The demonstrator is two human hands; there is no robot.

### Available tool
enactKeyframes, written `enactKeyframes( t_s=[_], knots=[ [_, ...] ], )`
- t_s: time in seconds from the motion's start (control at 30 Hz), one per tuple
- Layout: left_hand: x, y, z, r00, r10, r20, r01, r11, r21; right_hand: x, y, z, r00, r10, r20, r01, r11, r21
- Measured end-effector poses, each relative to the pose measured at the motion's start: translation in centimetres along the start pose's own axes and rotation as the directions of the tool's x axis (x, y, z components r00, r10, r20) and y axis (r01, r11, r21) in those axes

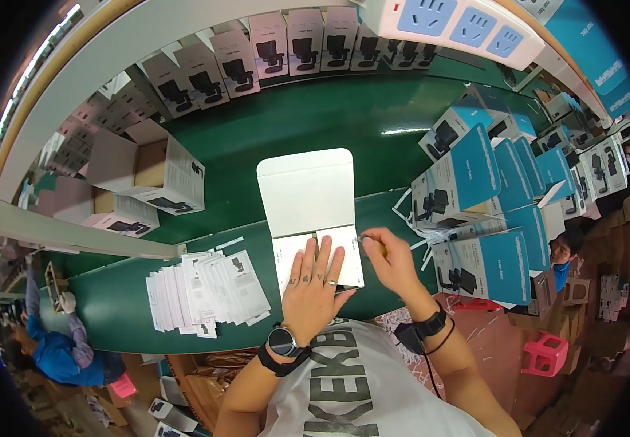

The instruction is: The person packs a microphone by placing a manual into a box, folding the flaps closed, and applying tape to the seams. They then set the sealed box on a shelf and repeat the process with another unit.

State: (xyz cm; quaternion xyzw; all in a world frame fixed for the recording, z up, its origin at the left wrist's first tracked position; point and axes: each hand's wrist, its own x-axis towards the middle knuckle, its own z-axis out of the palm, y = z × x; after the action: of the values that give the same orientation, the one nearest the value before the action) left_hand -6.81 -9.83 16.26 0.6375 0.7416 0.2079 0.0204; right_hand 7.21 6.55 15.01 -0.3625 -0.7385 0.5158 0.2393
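Observation:
A white cardboard box (pixel 308 197) lies on the green table (pixel 344 124) with its lid flap open and pointing away from me. My left hand (pixel 313 288) rests flat, fingers spread, on the white folded sheet (pixel 344 251) covering the box's opening. At the box's right edge, my right hand (pixel 388 258) pinches a small thin white strip (pixel 365 237) between thumb and fingers. A watch sits on my left wrist and a dark band on my right.
A fanned stack of white leaflets (pixel 206 291) lies to the left. Blue and white product boxes (pixel 475 211) crowd the right side, grey ones (pixel 257 58) line the back, and an open carton (pixel 144 171) sits left. Other people work at the lower left and far right.

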Motion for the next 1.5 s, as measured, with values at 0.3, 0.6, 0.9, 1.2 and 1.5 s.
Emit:
enactKeyframes(
  t_s=[0.3, 0.6, 0.9, 1.2, 1.5],
  knots=[
    [0.0, -0.4, -0.1, 1.000, 0.005, -0.008, -0.005, 1.000, 0.006, 1.1, -2.4, 0.0, 0.923, -0.382, -0.049, 0.296, 0.787, -0.541],
    [-0.4, -0.4, 0.3, 1.000, -0.011, -0.016, 0.011, 1.000, -0.004, 3.1, -2.8, -0.4, 0.900, -0.435, 0.011, 0.362, 0.735, -0.573],
    [-0.8, -0.5, 0.2, 1.000, -0.003, -0.029, 0.003, 1.000, -0.009, 0.7, -4.8, -1.4, 0.900, -0.389, 0.196, 0.435, 0.835, -0.337],
    [-2.7, -1.7, -0.5, 0.992, 0.004, -0.126, -0.009, 0.999, -0.039, -0.7, 4.6, -4.0, 0.977, 0.012, -0.213, -0.068, 0.963, -0.260],
    [-5.3, -1.5, -0.3, 0.992, 0.103, -0.068, -0.101, 0.994, 0.037, -0.4, -7.7, 5.3, 0.880, -0.443, 0.169, 0.465, 0.735, -0.493]
  ],
)
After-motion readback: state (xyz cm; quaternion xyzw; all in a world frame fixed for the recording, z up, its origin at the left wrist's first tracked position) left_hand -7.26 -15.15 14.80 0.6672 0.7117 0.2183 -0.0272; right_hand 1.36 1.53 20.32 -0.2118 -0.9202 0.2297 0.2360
